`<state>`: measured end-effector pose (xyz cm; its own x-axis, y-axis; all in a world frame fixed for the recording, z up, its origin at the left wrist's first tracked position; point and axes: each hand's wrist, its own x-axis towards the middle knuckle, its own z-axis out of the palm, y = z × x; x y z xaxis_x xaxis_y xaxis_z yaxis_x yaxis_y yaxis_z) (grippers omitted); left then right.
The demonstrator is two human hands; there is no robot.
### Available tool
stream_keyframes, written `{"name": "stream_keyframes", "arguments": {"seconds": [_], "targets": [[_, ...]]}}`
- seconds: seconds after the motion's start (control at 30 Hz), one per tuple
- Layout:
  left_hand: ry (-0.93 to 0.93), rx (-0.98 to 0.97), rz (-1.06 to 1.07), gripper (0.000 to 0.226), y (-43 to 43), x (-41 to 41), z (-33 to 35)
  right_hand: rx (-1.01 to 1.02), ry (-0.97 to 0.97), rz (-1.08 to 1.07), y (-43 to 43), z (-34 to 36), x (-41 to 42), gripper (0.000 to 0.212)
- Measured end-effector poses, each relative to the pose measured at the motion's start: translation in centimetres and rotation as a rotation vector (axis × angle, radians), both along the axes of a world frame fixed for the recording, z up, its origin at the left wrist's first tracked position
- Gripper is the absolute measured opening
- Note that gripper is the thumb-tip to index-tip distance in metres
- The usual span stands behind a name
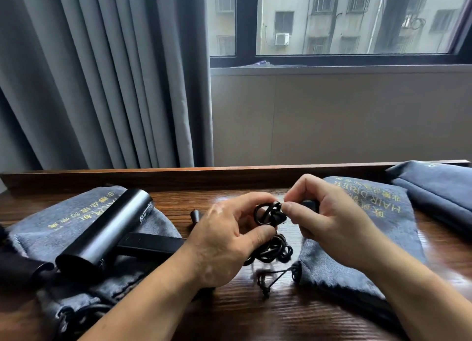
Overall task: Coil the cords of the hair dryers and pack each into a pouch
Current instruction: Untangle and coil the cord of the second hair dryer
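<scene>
Black cord (268, 214), wound into a few small loops, up off the desk between both hands, near the middle of the view. Below the loops, trailing down in a loose tangle onto the wood, just in front of the mouth of the right-hand pouch. Gripped by the left hand (224, 238), thumb and curled fingers closed round the loops from the left side. Pinched at the top of the loops by the right hand (329, 218), thumb and forefinger together, other fingers curled; something small and black inside that palm, too hidden to name.

To the left, hair dryer (107, 228), grey metallic barrel on its side across a grey pouch (63, 213) with gold lettering, black handle pointing right and passing behind the left wrist. Just beyond the left knuckles, a small dark tip (195, 215) sticking up; cannot tell what.

To the right, second grey pouch (370, 238) with gold lettering, flat under the right forearm, its drawstring (270, 279) spilling from the gathered mouth onto the wood. Farther right, against the back rail, a darker blue pouch (439, 187).

All on a dark wooden desk (229, 315) with a raised back edge. Behind, grey curtain (102, 72) at left, window (357, 21) at right facing a building.
</scene>
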<state>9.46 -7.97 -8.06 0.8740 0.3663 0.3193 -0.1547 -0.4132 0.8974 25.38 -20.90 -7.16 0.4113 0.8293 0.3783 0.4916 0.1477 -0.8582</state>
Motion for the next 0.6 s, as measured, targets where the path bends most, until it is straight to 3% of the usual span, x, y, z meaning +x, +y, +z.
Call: {"name": "stream_keyframes", "arguments": {"seconds": [0.2, 0.4, 0.6], "targets": [[-0.063, -0.047, 0.089, 0.025, 0.3, 0.1, 0.1, -0.033, -0.083, -0.072, 0.5, -0.3, -0.9, 0.013], [-0.106, -0.100, 0.138, 0.016, 0.1, 0.6, -0.3, -0.070, 0.316, 0.002, 0.2, 0.3, -1.5, 0.019], [-0.130, -0.164, 0.142, 0.020, -0.5, 1.0, -0.2, -0.085, 0.006, -0.124, 0.4, 0.3, -2.0, 0.017]]}}
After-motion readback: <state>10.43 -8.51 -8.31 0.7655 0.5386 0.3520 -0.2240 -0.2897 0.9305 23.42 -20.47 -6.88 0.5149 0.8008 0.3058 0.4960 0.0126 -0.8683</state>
